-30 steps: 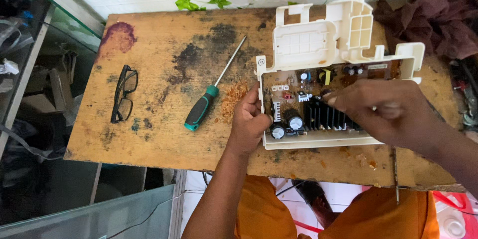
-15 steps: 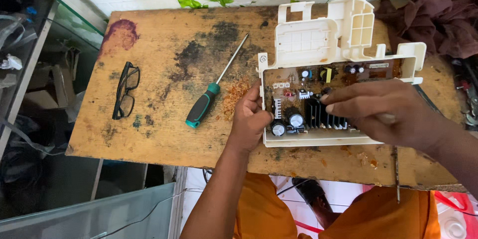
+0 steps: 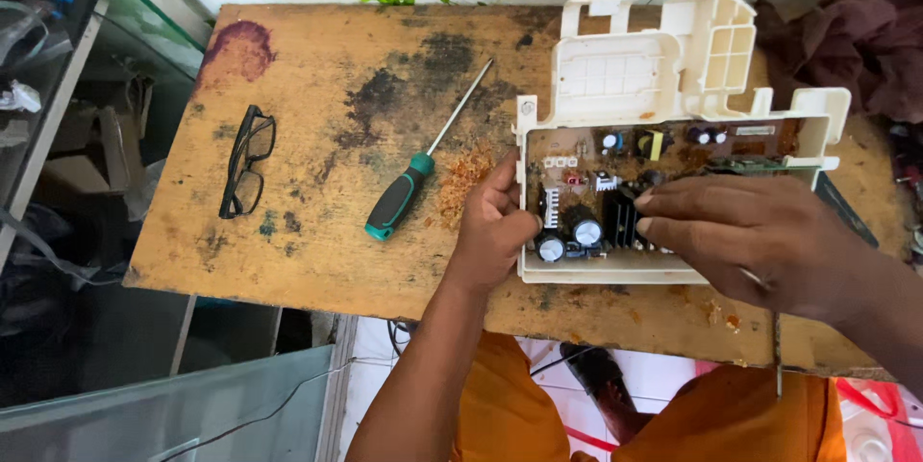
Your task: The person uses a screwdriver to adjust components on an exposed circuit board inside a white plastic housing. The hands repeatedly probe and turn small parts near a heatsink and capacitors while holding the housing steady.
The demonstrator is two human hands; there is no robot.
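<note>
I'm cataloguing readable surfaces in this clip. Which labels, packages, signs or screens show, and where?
Small label: a pale rectangular sticker at the upper right of the circuit board, too small to read.
Cream plastic housing: holds the board; no label visible on it.
No packages, signs or screens elsewhere on the wooden table.

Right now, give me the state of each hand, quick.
Left hand: closed on the left edge of the white housing that carries the circuit board.
Right hand: fingers rest flat on the board; nothing visibly held.
</note>
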